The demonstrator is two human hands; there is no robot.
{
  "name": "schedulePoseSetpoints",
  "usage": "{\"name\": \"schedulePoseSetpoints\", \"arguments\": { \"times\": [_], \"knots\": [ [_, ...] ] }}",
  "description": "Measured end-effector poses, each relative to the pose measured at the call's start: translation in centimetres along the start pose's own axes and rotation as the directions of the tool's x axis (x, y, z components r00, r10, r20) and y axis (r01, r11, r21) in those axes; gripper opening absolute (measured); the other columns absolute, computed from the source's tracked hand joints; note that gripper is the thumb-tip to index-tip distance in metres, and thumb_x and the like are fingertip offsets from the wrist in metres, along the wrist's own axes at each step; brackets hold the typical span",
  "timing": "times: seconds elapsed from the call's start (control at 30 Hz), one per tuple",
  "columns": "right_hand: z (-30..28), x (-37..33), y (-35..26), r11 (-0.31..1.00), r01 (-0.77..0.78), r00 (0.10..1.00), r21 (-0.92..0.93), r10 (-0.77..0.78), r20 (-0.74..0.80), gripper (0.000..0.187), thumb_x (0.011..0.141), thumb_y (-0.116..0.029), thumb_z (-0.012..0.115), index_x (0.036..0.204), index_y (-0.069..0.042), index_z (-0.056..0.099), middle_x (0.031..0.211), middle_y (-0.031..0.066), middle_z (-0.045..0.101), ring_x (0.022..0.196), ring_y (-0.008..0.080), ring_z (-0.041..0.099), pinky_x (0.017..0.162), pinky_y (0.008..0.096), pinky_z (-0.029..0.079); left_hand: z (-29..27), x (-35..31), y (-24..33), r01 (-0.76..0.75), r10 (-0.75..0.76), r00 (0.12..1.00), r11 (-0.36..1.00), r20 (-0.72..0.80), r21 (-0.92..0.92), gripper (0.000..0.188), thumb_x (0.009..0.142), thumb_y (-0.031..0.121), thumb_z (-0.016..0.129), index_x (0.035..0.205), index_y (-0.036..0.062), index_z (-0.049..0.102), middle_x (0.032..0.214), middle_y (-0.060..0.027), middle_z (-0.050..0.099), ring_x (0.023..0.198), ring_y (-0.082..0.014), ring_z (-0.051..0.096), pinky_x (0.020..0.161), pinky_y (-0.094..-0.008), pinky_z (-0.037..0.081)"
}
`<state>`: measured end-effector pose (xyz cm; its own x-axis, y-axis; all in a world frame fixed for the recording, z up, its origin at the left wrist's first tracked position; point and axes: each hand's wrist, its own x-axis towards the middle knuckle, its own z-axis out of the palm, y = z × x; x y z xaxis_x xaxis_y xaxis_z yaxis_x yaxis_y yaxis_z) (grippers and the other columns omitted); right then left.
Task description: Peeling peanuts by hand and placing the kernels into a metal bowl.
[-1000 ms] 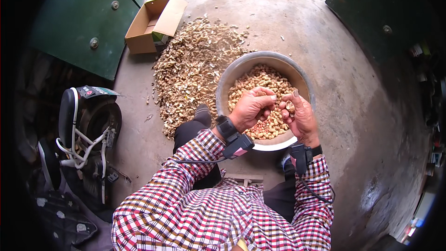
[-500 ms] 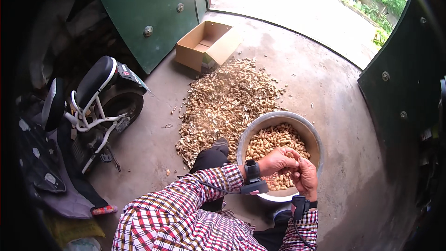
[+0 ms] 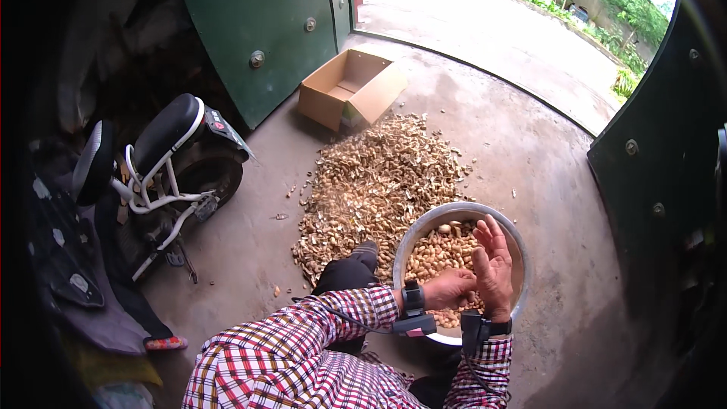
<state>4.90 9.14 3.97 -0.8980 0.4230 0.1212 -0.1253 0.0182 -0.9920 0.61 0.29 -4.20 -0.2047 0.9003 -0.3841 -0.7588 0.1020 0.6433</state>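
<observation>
A round metal basin stands on the floor in front of me. Unshelled peanuts fill much of it, with reddish kernels toward its near side. Low over the basin, my left hand has its fingers curled together; whatever they may hold is hidden. My right hand is raised just beside it, over the basin's right part, fingers extended upward and apart, with nothing seen in it. Both wrists wear dark strapped devices with cables.
A wide heap of peanut shells spreads beyond the basin, touching my foot. Behind it sits an open cardboard box near a green metal door. A two-wheeler is parked at left. Another dark door panel stands right.
My hands were together over the basin, fingertips meeting. Now they are apart: the right has opened and lifted its fingers, the left has lowered toward the peanuts. The view has shifted slightly.
</observation>
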Motion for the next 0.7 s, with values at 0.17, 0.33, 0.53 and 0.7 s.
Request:
{"name": "schedulePoseSetpoints", "arguments": {
  "times": [0.17,0.33,0.53,0.7],
  "knots": [
    [-3.8,-0.4,2.9,0.98,-0.182,0.977,0.076,0.189,-0.1,0.033,0.086,-0.018,0.055,0.109,0.005,0.05,0.099,0.0062,0.057,0.089,0.0118,0.054,0.079,0.0214,0.042,0.0,0.3,0.5,0.034,-0.034,0.996,0.999,-0.077,0.01,0.028,0.087,0.036,0.048,0.086,0.0083,0.053,0.058,-0.0001,0.053,0.041,-0.0062,0.047,0.033,-0.0157,0.033],
    [-4.8,-2.5,3.0,0.979,-0.189,0.982,-0.071,0.19,-0.003,0.026,0.085,-0.01,0.053,0.104,0.007,0.053,0.094,0.0082,0.058,0.081,0.0122,0.056,0.075,0.0234,0.045,1.2,-0.3,2.0,0.065,-0.085,0.987,0.986,-0.134,-0.152,0.04,0.087,0.047,0.042,0.081,0.009,0.053,0.055,-0.0001,0.051,0.038,-0.008,0.044,0.032,-0.0177,0.034],
    [-3.3,-4.0,2.4,0.96,-0.278,0.952,0.0,0.276,0.136,0.03,0.084,-0.001,0.049,0.113,0.007,0.048,0.092,0.0079,0.058,0.068,0.0089,0.057,0.058,0.0205,0.049,2.2,-0.8,2.4,0.118,-0.148,0.982,0.966,-0.117,-0.23,0.045,0.085,0.053,0.04,0.073,0.0127,0.056,0.053,0.0021,0.05,0.038,-0.0097,0.044,0.032,-0.0182,0.034],
    [-3.3,-4.1,2.2,0.969,-0.245,0.96,-0.037,0.247,0.133,0.024,0.083,0.001,0.05,0.107,0.005,0.052,0.085,0.0054,0.059,0.065,0.0089,0.058,0.054,0.0189,0.048,3.0,-1.1,2.6,0.106,-0.129,0.987,0.972,-0.098,-0.212,0.05,0.086,0.054,0.036,0.072,0.0112,0.057,0.048,0.0022,0.048,0.036,-0.0094,0.042,0.031,-0.0188,0.032]
  ]
}}
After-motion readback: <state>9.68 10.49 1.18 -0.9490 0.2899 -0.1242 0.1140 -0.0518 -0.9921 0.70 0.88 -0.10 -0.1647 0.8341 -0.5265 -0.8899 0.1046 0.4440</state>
